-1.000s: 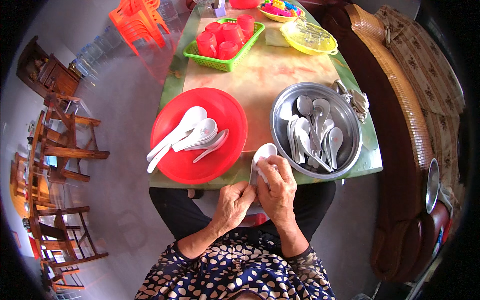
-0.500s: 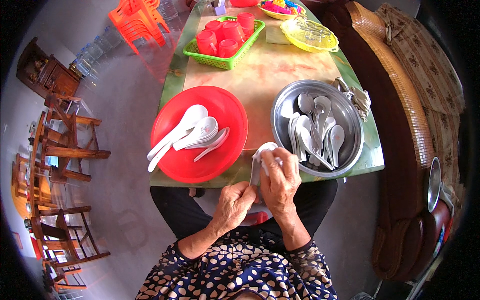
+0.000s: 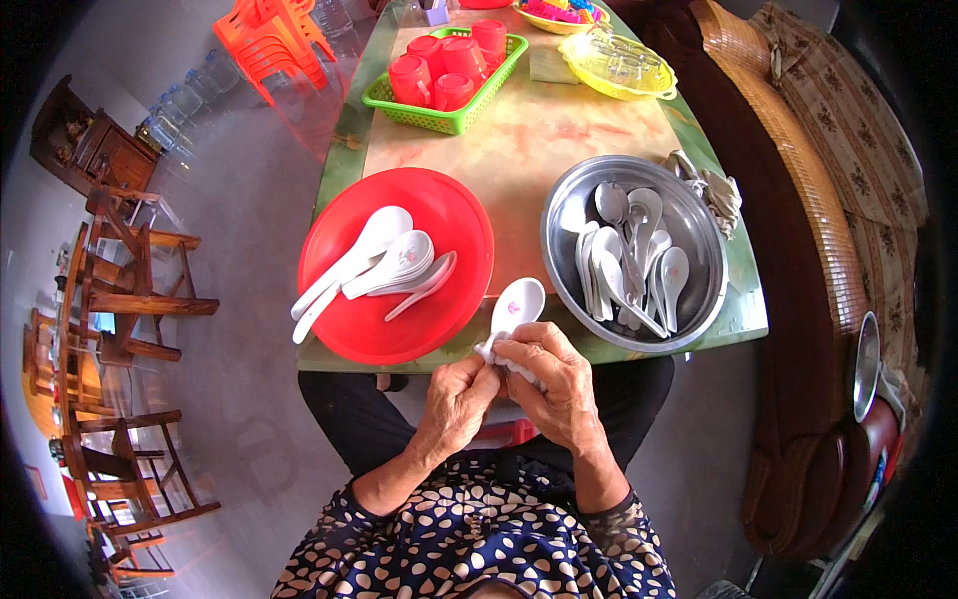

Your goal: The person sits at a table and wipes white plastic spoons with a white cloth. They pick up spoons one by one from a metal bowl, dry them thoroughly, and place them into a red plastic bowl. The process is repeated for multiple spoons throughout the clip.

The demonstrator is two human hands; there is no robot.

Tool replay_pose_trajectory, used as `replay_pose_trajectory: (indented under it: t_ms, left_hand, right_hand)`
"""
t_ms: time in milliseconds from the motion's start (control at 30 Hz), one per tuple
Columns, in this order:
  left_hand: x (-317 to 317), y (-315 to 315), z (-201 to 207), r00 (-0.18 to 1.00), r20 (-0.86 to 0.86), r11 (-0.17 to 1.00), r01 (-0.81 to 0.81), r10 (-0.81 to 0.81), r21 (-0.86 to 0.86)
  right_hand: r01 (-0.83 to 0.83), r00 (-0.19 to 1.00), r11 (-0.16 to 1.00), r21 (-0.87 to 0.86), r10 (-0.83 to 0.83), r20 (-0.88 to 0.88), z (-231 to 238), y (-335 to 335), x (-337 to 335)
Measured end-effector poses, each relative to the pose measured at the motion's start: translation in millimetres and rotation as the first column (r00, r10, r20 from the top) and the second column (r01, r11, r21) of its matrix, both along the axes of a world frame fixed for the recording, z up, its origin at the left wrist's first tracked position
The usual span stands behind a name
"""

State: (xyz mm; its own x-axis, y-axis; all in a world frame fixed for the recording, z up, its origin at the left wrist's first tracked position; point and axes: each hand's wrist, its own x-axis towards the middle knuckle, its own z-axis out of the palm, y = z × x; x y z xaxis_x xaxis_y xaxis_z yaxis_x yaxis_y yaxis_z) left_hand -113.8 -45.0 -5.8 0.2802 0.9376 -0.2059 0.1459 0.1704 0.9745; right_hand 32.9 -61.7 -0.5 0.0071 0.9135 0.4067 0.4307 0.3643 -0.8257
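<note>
A white soup spoon (image 3: 520, 301) with a small pink mark in its bowl points away from me over the table's front edge. My left hand (image 3: 457, 397) is closed around the lower end of its handle. My right hand (image 3: 552, 384) pinches a white cloth (image 3: 520, 370) against the handle, just below the bowl. To the left, a red round tray (image 3: 399, 342) carries several white spoons (image 3: 402, 258), two of them larger. On the right stands a metal basin (image 3: 708, 270) with several white spoons (image 3: 675, 276) and a metal spoon (image 3: 610, 202) in it.
Farther back, a green basket (image 3: 454, 122) holds several red cups (image 3: 463, 58). Beside it lies a yellow basket (image 3: 621, 70) with clear glasses. A crumpled grey cloth (image 3: 719, 200) lies right of the basin. Wooden chairs (image 3: 150, 304) stand left, a brown sofa (image 3: 798, 399) right.
The right hand and cloth have slid down from the spoon's bowl to its handle, so the bowl is now uncovered. Both trayed and basined spoons stay as they were.
</note>
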Motion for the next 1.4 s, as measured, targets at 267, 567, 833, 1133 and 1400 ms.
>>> replay_pose_trajectory:
  t_ms: [267, 567, 833, 1133, 1400]
  left_hand:
    - [0, -2, 6, 0.994, -0.02, 0.994, 0.106, -0.107, -0.032]
    - [-2, -5, 7, 0.953, 0.281, 0.948, 0.189, -0.114, -0.255]
    - [3, 1, 0, 0.983, 0.128, 0.983, 0.145, -0.13, -0.116]
    - [10, 13, 3, 0.962, 0.27, 0.982, 0.01, 0.041, -0.187]
    - [8, 8, 5, 0.947, 0.31, 0.963, 0.156, -0.083, -0.219]
  right_hand:
    - [0.392, 0.907, 0.882, 0.259, -0.418, 0.049, -13, 10, -10]
    - [0.23, 0.73, 0.962, -0.147, -0.271, -0.627, -4, 9, 1]
    - [0.165, 0.683, 0.956, -0.242, -0.288, -0.671, -15, 14, -6]
    - [0.287, 0.921, 0.938, 0.193, -0.214, -0.326, -16, 3, -15]
    - [0.247, 0.929, 0.933, 0.263, -0.151, -0.337, -17, 4, -12]
